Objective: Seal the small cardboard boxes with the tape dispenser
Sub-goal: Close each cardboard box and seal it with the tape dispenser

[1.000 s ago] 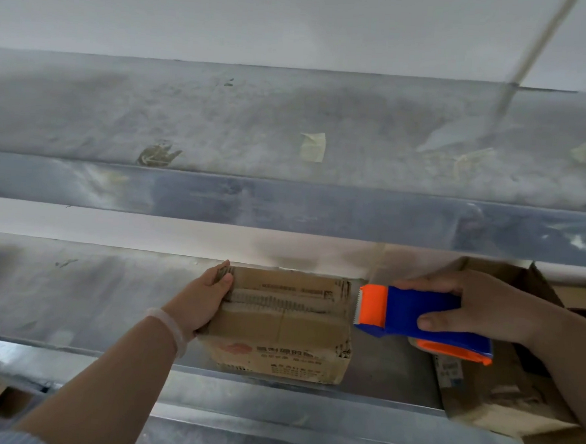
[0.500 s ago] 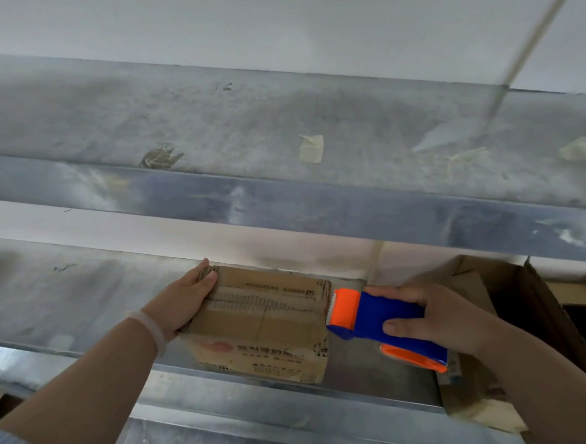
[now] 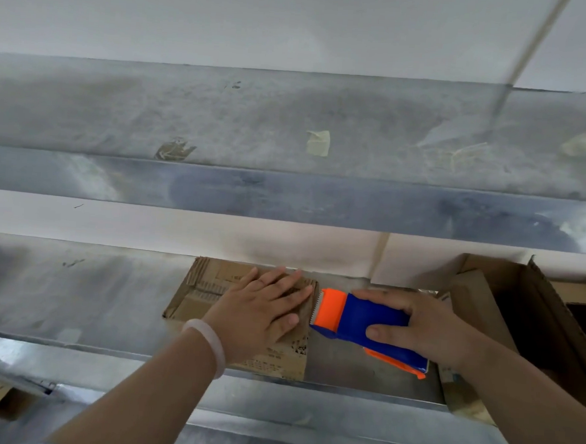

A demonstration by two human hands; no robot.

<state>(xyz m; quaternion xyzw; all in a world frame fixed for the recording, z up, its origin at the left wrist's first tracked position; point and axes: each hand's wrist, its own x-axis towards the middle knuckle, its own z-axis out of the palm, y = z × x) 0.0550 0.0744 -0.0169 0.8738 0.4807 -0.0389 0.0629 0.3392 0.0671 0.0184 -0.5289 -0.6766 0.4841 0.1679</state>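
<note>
Item 1: small cardboard box (image 3: 205, 285), on the lower metal shelf (image 3: 74, 294), flaps down.
Item 2: my left hand (image 3: 262, 305), fingers straight, pressed flat on the box top.
Item 3: blue-and-orange tape dispenser (image 3: 357, 318), gripped in my right hand (image 3: 426, 326). Its toothed orange end sits at the box's right edge; I cannot tell whether they touch.
Item 4: larger open carton (image 3: 526, 304), far right.

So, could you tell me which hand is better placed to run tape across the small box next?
Right, probably: the right hand grips the tape dispenser, its orange toothed end beside the small box. The left hand presses flat on top.
</note>
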